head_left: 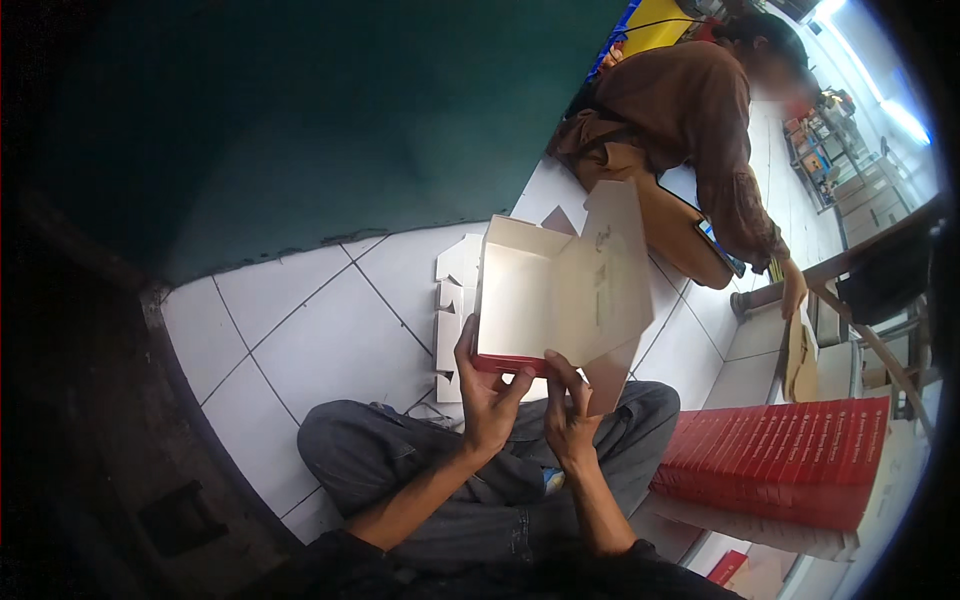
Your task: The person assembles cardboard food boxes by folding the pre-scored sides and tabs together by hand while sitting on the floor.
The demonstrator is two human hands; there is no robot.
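Note:
A cardboard box (522,300), white inside with a red front wall, is held up over my crossed legs. Its lid (622,270) stands raised on the right side, with flaps sticking out. My left hand (488,405) grips the box's near left corner, thumb on the red wall and fingers round the side. At the near right corner my right hand (571,412) has its fingers closed on the red edge, beside the lid's lower flap. Behind the box, an unfolded white carton blank (450,345) with cut slots lies on the tiles.
A tall row of red folded cartons (775,455) is at my right. Beyond it another person (680,110) in brown sits bent over, one hand at a brown cardboard piece (800,365). A dark green panel (330,130) rises ahead over the white tiled floor (290,330).

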